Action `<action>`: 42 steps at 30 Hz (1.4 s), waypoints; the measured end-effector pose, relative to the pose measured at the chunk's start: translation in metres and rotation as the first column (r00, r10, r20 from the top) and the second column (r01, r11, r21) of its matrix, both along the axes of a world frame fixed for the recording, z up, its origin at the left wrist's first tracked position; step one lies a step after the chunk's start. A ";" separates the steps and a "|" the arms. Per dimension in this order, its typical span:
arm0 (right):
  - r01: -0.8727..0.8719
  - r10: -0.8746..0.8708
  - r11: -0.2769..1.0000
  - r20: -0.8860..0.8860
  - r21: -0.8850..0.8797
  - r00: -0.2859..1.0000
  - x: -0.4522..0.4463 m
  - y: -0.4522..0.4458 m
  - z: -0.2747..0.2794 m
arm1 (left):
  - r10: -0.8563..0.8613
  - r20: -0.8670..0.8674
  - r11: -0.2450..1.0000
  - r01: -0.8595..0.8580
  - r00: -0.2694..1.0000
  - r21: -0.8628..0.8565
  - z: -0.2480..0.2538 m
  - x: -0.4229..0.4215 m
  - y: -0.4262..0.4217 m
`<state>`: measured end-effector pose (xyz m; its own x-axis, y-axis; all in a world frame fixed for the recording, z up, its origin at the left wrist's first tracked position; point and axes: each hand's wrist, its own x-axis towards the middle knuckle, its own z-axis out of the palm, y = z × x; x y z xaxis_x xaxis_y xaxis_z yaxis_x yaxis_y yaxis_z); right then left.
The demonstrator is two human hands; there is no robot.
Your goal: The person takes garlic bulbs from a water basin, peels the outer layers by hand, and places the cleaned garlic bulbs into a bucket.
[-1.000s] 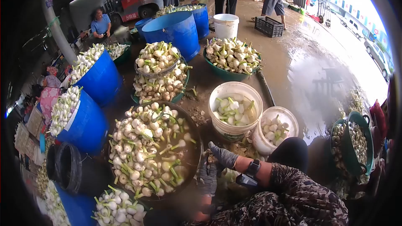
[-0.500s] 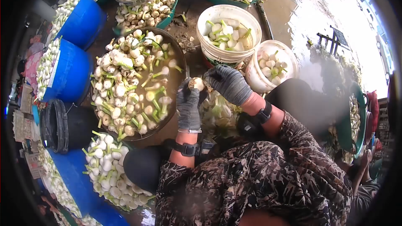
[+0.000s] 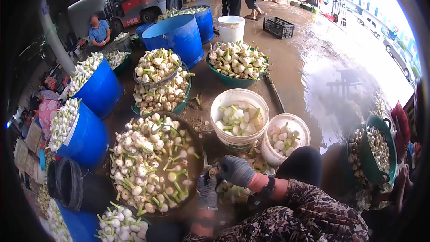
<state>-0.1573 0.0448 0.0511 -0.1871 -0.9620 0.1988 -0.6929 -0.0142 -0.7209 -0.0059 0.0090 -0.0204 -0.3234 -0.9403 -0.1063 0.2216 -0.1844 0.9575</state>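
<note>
My left hand (image 3: pixel 208 192), in a grey glove, is closed around a garlic bulb (image 3: pixel 214 171), of which only a small brownish part shows. Right against it, my right hand (image 3: pixel 237 170), also gloved, has its fingers curled in at the bulb; what they grip is hidden. Left of my hands stands a wide round basin (image 3: pixel 195 150) of murky water, heaped with garlic bulbs (image 3: pixel 139 152) on short green stems. Beyond my hands are a white bucket (image 3: pixel 239 140) and a smaller white bucket (image 3: pixel 270 154), both holding cleaner, paler bulbs. Peelings (image 3: pixel 235 193) lie below my hands.
Blue tubs (image 3: pixel 85 136) piled with garlic line the left, beside a black bucket (image 3: pixel 67 183). Green basins (image 3: pixel 233 80) of garlic stand ahead and at right. A dark pole (image 3: pixel 275 93) lies on the wet floor. Several people and a red forklift (image 3: pixel 139 6) are farther back.
The view has tilted up, so my hands sit lower and more of the background shows. Both hands remain together at the bulb, which is now mostly covered.
</note>
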 end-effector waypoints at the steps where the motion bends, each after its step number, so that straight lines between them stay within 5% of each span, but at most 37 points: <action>1: 0.004 -0.004 1.000 -0.008 -0.020 1.000 -0.002 -0.001 -0.003 | -0.004 -0.008 1.000 0.004 1.000 -0.020 -0.001 0.000 0.000; 4: 0.098 -0.161 0.976 0.338 0.196 0.927 -0.021 -0.010 -0.030 | -0.074 -0.349 0.989 0.112 0.934 0.091 0.013 0.002 0.002; 5: 0.107 -0.162 0.978 0.332 0.178 0.929 -0.031 -0.013 -0.039 | -0.099 -0.258 0.991 0.118 0.961 0.057 0.022 0.005 0.000; 7: 0.340 -0.332 0.909 -0.074 0.241 0.940 -0.048 -0.013 -0.049 | -0.007 -0.585 0.927 0.225 0.811 0.301 0.023 0.012 -0.002; 8: 0.355 -0.329 0.901 -0.139 0.250 0.934 -0.052 -0.010 -0.045 | -0.040 -0.629 0.905 0.295 0.776 0.307 0.013 0.019 -0.006; 9: 0.358 -0.333 0.904 -0.142 0.235 0.932 -0.049 -0.010 -0.039 | -0.050 -0.635 0.908 0.299 0.771 0.292 -0.011 0.023 -0.009; 10: 0.273 -0.266 0.962 -0.145 0.032 0.953 -0.044 -0.008 -0.034 | -0.163 -0.263 0.983 0.179 0.951 0.040 -0.037 0.025 -0.013; 11: 0.171 -0.199 0.971 -0.164 -0.168 0.966 -0.040 -0.007 -0.027 | -0.232 -0.071 0.971 0.226 0.970 -0.077 -0.040 0.027 -0.012; 13: -0.145 0.093 0.922 -0.158 -0.359 0.983 -0.028 -0.003 -0.002 | -0.298 0.070 0.936 0.306 0.952 -0.172 -0.038 0.030 -0.013; 16: -0.337 0.253 0.899 -0.297 -0.280 0.921 -0.019 0.002 -0.002 | -0.348 0.217 0.889 0.394 0.912 -0.232 -0.069 0.033 -0.019; 19: -0.281 0.240 0.946 -0.232 -0.161 0.943 -0.010 0.005 -0.007 | -0.310 0.083 0.939 0.318 0.947 -0.133 -0.094 0.037 -0.024; 22: -0.287 0.244 0.938 -0.218 -0.195 0.945 -0.010 0.005 -0.014 | -0.397 0.084 0.900 0.406 0.914 -0.159 -0.063 0.031 -0.015; 25: -0.280 0.264 0.942 -0.108 -0.185 0.958 -0.009 0.011 -0.009 | -0.230 -0.155 0.973 0.225 0.961 -0.049 -0.028 0.015 0.001; 29: -0.228 0.214 0.972 -0.190 -0.054 0.958 -0.003 0.018 0.000 | -0.319 -0.241 0.929 0.353 0.917 0.112 -0.060 0.019 -0.006; 31: -0.218 0.209 0.976 -0.204 -0.019 0.956 -0.003 0.016 -0.005 | -0.337 -0.241 0.923 0.370 0.910 0.109 -0.055 0.021 -0.007; 33: -0.197 0.190 0.980 -0.189 -0.019 0.963 -0.001 0.016 -0.005 | -0.337 -0.432 0.851 0.467 0.836 0.239 -0.013 0.023 -0.003; 42: -0.200 0.203 0.979 -0.111 0.039 0.973 -0.004 0.014 -0.019 | -0.326 -0.423 0.801 0.484 0.846 0.352 -0.032 0.030 -0.002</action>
